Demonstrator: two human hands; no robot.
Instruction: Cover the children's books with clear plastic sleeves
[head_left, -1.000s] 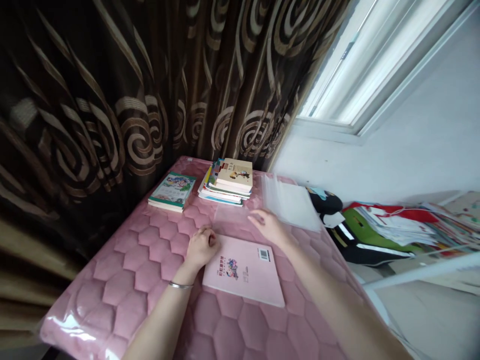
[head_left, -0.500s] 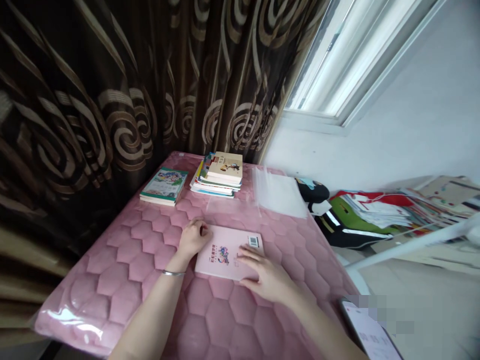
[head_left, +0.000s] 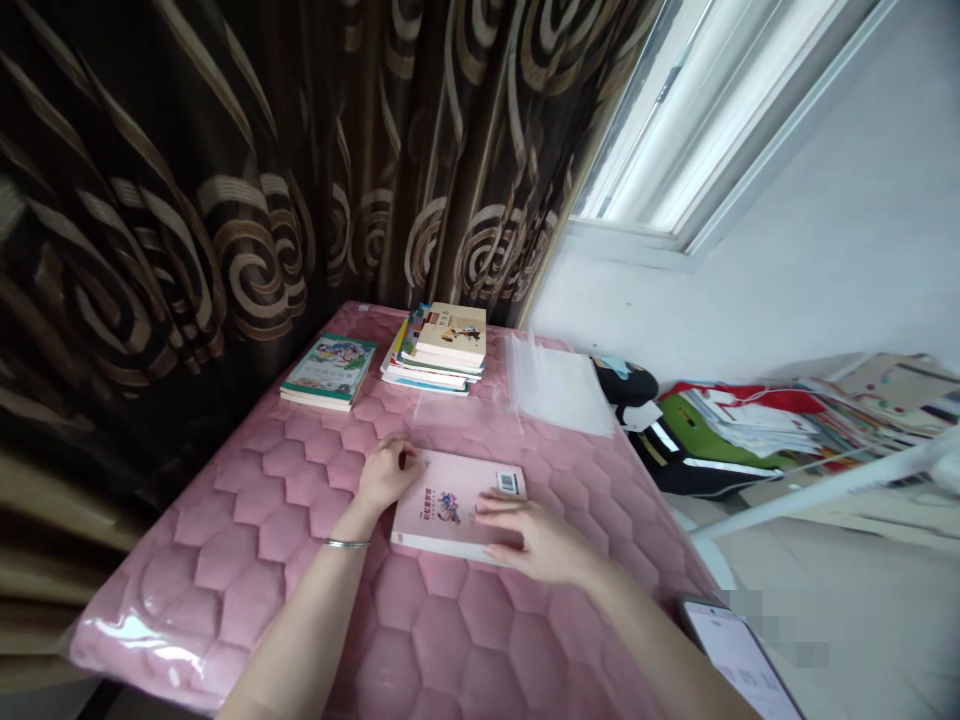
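A thin pink book [head_left: 450,500] with a barcode lies on the pink quilted table cover [head_left: 300,500]. My left hand [head_left: 384,475] is curled at the book's far left corner, fingers pinched on its edge. My right hand [head_left: 536,535] lies flat on the book's right half, fingers stretched out and pressing down. The near edge of the book looks slightly raised off the cover.
At the back stand a green-covered book [head_left: 330,368], a stack of several books [head_left: 439,348] and a clear plastic sleeve [head_left: 559,385]. A dark swirl-patterned curtain [head_left: 225,200] hangs behind. A phone [head_left: 739,660] lies at the lower right, and papers and bags [head_left: 750,425] fill a rack to the right.
My right hand came back from the far side of the table and settled flat on the pink book. The left hand stayed at the book's corner.
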